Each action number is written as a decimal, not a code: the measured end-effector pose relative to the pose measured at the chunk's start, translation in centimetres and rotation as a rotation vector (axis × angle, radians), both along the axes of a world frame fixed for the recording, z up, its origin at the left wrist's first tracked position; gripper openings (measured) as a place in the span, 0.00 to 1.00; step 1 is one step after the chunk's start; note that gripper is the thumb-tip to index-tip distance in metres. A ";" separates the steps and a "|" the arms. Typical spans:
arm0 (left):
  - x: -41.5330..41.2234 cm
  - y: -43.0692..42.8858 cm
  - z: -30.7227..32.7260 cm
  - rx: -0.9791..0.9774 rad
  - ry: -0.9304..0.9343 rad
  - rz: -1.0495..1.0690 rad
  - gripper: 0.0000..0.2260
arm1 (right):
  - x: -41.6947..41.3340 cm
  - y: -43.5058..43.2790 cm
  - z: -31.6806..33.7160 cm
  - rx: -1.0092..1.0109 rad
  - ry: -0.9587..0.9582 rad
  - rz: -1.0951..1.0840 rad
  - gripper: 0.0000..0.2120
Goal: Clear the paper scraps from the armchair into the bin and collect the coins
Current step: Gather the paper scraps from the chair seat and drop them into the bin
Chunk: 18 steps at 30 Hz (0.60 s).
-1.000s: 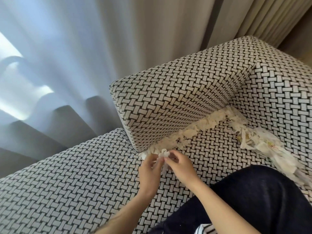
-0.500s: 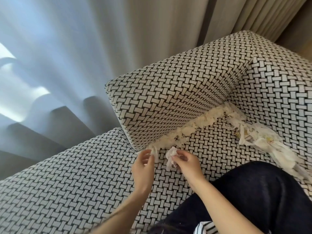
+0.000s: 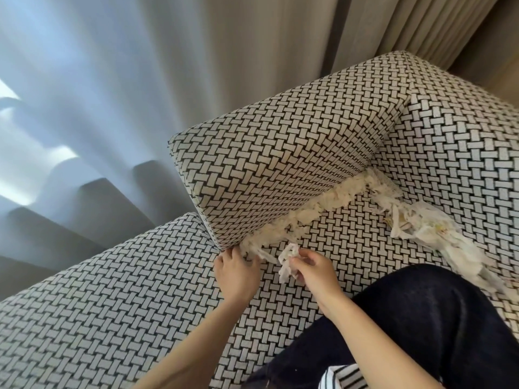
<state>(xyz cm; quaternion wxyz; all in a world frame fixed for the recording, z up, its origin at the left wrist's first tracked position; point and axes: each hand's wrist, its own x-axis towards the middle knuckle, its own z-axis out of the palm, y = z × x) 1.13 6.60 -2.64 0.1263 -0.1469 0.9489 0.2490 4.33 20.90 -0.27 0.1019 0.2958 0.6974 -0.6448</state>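
Here the right hand (image 3: 316, 272) pinches a wad of paper scraps (image 3: 288, 262) over the armchair (image 3: 112, 318) seat. The left hand (image 3: 237, 272) reaches into scraps at the front corner of the armrest (image 3: 280, 164), its grip unclear.

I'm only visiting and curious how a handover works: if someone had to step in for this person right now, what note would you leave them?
Left hand: fingertips at the near end of the scrap strip; whether they grip is unclear.
Right hand: pinches a small bunch of scraps.
Where: the scrap strip fills the crease under the armrest; a second heap lies along the foot of the backrest.
Done: one bunch lifted.
Left: nearly all the scraps. No bin and no coins are in view.
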 end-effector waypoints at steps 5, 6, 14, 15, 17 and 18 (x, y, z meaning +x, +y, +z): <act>-0.4 1.0 -0.3 0.101 0.055 0.136 0.19 | 0.2 0.5 -0.1 0.042 -0.002 0.009 0.07; -0.5 1.0 -0.4 0.133 0.060 0.173 0.19 | 0.3 0.6 -0.1 0.043 -0.003 0.010 0.07; -0.6 1.2 -0.8 0.255 0.077 0.332 0.18 | 0.7 1.0 0.0 0.008 0.008 0.001 0.06; -0.6 1.3 -0.8 0.295 0.071 0.368 0.18 | 0.8 1.1 0.0 0.008 0.008 0.003 0.05; -0.8 1.4 -0.7 0.322 0.047 0.405 0.18 | 1.0 1.3 -0.2 0.020 -0.007 0.012 0.05; -0.9 1.5 -0.8 0.344 0.035 0.425 0.18 | 1.0 1.4 -0.3 0.023 -0.016 0.012 0.06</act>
